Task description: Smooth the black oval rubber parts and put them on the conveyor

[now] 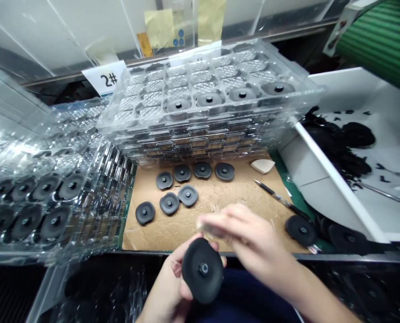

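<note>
My left hand (176, 278) grips a black rounded disc (200, 278) by its edge, with the small central stem facing up toward me. Just above that disc is my right hand (243, 233), smeared by motion. Its fingers close on a small pale-and-grey pad (213, 228), too blurred to name exactly. On the cardboard sheet (227, 202) beyond my hands lie several similar discs (169, 203), stems up. A white wedge-shaped sponge (263, 166) and a black pen (280, 198) rest on the sheet's right side.
A stack of clear plastic trays (193, 130) stands behind the cardboard, with discs in its front pockets. More filled trays (35, 215) stand on the left. At right, a white bin (334, 179) holds black parts; loose discs (301, 229) lie by its front. A green ribbed roll (381, 42) hangs above.
</note>
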